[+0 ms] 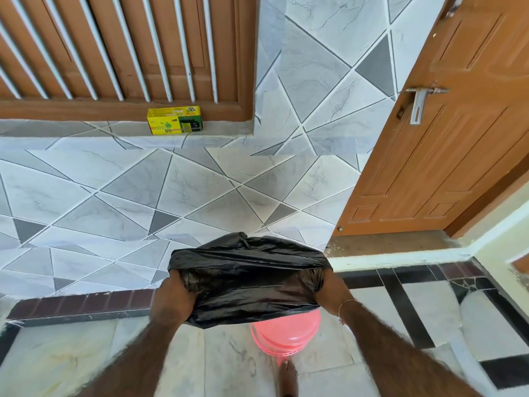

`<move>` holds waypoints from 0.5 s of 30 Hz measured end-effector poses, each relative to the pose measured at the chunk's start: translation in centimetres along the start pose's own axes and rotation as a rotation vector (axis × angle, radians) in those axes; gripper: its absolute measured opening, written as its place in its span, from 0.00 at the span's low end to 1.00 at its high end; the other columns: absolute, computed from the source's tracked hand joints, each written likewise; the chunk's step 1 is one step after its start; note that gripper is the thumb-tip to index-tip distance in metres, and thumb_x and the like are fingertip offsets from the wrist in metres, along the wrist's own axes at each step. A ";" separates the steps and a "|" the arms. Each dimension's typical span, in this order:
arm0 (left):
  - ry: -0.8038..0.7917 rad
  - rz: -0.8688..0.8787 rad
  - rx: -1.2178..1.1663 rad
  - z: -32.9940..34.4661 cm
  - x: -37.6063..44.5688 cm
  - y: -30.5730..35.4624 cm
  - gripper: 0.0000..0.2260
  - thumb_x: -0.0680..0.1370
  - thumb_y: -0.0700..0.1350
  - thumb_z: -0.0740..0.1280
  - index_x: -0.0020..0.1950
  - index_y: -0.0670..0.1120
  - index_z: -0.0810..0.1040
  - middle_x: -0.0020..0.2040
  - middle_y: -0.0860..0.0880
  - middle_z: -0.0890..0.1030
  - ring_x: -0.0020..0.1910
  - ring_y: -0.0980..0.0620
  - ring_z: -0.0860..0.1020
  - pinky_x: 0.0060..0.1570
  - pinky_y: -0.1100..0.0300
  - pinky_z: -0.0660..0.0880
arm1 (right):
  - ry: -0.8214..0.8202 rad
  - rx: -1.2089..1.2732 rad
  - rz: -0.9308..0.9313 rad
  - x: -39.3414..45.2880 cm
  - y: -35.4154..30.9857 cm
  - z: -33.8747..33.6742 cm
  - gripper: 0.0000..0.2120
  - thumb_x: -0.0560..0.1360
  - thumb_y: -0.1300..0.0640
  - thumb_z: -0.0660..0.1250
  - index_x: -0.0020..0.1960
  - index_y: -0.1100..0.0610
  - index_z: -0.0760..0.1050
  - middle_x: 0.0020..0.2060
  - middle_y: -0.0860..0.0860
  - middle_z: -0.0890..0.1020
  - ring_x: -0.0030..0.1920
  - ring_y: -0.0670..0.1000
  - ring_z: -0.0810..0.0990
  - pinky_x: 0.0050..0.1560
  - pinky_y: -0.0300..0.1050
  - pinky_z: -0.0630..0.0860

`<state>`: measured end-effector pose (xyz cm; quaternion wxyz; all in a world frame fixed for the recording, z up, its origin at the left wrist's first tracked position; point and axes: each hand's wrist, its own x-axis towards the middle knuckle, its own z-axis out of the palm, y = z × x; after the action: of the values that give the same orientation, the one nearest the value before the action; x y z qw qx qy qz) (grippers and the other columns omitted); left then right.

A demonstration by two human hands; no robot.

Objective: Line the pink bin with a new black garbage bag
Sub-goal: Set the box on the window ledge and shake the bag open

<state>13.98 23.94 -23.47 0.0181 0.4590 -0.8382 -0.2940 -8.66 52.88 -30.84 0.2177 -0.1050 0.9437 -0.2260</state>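
A black garbage bag (249, 279) is stretched wide between both my hands, held above the pink bin (282, 335). My left hand (173, 299) grips the bag's left edge with its fingers tucked inside the plastic. My right hand (329, 293) grips the right edge the same way and has a thin bangle at the wrist. The pink bin stands on the floor below the bag. Only its near rim and side show; the bag hides the rest.
A yellow box of bin bags (175, 120) stands on the tiled ledge by the wooden window frame. A brown door (446, 144) stands ajar at the right, with a raised threshold below it. My bare foot (287, 378) is beside the bin.
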 end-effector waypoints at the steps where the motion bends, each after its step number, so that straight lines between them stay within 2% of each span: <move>1: -0.001 0.000 0.012 0.0 0.0 -0.3 0.24 0.72 0.47 0.68 0.64 0.42 0.65 0.54 0.36 0.81 0.51 0.35 0.79 0.50 0.47 0.77 | 0.001 -0.017 0.007 1.0 0.6 0.8 0.22 0.63 0.50 0.69 0.56 0.49 0.68 0.50 0.55 0.83 0.54 0.60 0.81 0.55 0.53 0.79; 3: -0.003 0.004 0.023 0.2 0.1 -0.6 0.23 0.73 0.46 0.67 0.64 0.40 0.65 0.54 0.35 0.81 0.52 0.34 0.79 0.50 0.48 0.76 | -0.023 -0.042 0.010 1.1 0.4 1.3 0.22 0.63 0.49 0.68 0.55 0.48 0.67 0.49 0.56 0.82 0.54 0.61 0.80 0.55 0.52 0.79; 6: -0.003 0.008 0.036 0.3 0.2 -1.0 0.24 0.73 0.47 0.66 0.65 0.41 0.64 0.54 0.36 0.81 0.52 0.34 0.79 0.50 0.47 0.76 | -0.061 -0.022 -0.038 -2.9 -3.1 -0.6 0.22 0.70 0.52 0.68 0.61 0.54 0.67 0.54 0.58 0.80 0.56 0.61 0.79 0.56 0.45 0.76; 8: -0.008 0.007 0.029 0.4 0.2 -1.6 0.24 0.72 0.48 0.66 0.65 0.42 0.64 0.54 0.37 0.81 0.52 0.35 0.79 0.49 0.46 0.77 | -0.087 0.017 -0.071 -3.8 -3.6 -0.8 0.24 0.71 0.53 0.69 0.64 0.54 0.67 0.55 0.56 0.79 0.57 0.59 0.78 0.55 0.42 0.74; 11: -0.018 -0.001 0.047 1.1 0.3 -2.9 0.23 0.72 0.49 0.65 0.65 0.45 0.64 0.55 0.38 0.81 0.52 0.36 0.80 0.50 0.45 0.77 | -0.131 0.047 -0.155 -4.0 -3.6 -0.8 0.22 0.72 0.52 0.70 0.63 0.52 0.69 0.52 0.49 0.77 0.59 0.55 0.76 0.60 0.42 0.73; 13: -0.046 -0.004 0.106 2.1 0.4 -3.5 0.23 0.74 0.50 0.63 0.66 0.47 0.62 0.57 0.40 0.81 0.52 0.36 0.80 0.50 0.46 0.77 | -0.221 0.013 -0.140 -4.1 -3.3 -0.5 0.19 0.73 0.54 0.69 0.62 0.52 0.68 0.49 0.46 0.76 0.60 0.54 0.76 0.61 0.41 0.72; 15: -0.069 0.003 0.149 3.5 0.7 -3.9 0.22 0.74 0.51 0.62 0.66 0.49 0.61 0.56 0.41 0.81 0.52 0.37 0.80 0.50 0.47 0.77 | -0.292 -0.037 -0.084 -3.8 -2.2 0.2 0.23 0.72 0.51 0.69 0.64 0.51 0.66 0.52 0.48 0.79 0.59 0.54 0.77 0.60 0.42 0.72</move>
<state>15.52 23.44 -28.52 -0.0447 0.4476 -0.8584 -0.2465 -5.01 52.01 -28.60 0.3409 -0.1799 0.9009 -0.1996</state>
